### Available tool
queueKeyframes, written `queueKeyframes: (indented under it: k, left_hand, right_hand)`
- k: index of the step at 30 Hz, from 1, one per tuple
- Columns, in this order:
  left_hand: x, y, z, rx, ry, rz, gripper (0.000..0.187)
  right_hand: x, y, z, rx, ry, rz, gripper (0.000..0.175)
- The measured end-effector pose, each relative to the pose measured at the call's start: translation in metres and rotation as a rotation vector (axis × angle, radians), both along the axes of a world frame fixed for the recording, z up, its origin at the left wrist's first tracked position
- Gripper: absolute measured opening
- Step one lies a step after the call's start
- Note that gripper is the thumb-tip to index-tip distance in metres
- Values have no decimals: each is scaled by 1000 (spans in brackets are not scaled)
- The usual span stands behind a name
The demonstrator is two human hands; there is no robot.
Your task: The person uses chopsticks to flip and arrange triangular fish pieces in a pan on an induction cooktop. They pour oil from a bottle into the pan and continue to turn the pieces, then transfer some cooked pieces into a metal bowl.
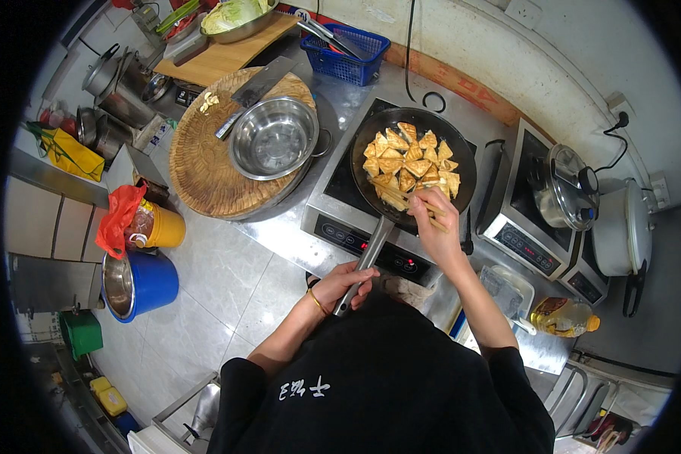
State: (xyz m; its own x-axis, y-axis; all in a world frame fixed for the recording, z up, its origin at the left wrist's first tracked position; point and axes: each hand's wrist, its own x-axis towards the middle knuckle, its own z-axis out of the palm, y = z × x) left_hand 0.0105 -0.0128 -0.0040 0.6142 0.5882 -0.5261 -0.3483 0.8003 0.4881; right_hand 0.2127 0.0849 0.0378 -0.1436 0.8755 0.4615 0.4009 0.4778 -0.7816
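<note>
My left hand [346, 286] grips the metal handle [374, 244] of a dark frying pan [369, 125], which rests on an induction cooker [323, 210]. Many triangular pieces of browned tofu [417, 167] lie spread across the pan's bottom. In my right hand [438, 230] is a pair of wooden chopsticks [394, 190]. Their tips reach down among the pieces at the pan's near left side; whether they pinch one cannot be told. My right hand is over the near rim and covers part of the pan there.
Left of the cooker, a round wooden chopping block [198, 164] bears a steel bowl [275, 139], a cleaver [267, 79] and garlic cloves [209, 102]. A blue basket [346, 68] with utensils stands behind. At right are a lidded pot [564, 187] on another cooker and an oil bottle [562, 318].
</note>
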Motion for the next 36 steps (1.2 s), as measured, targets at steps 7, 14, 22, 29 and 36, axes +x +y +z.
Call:
queueKeyframes:
  k: [7,14,22,29,36]
  left_hand:
    - [0,-1,1,-10,-11,9,22]
    - [0,1,4,-8,5,-8,24]
    - [0,1,2,-3,5,-13,24]
    - [-1,1,1,-5,18,-14,22]
    - [0,1,0,-12,13,-16,22]
  right_hand:
    - [35,0,15,-266,365,-118,15]
    - [85,9,14,-273,420,-328,20]
    - [75,11,-12,-349,377,-253,21]
    - [64,7,-21,-204,217,-195,19]
    - [74,31,-14,-202,487,-287,24]
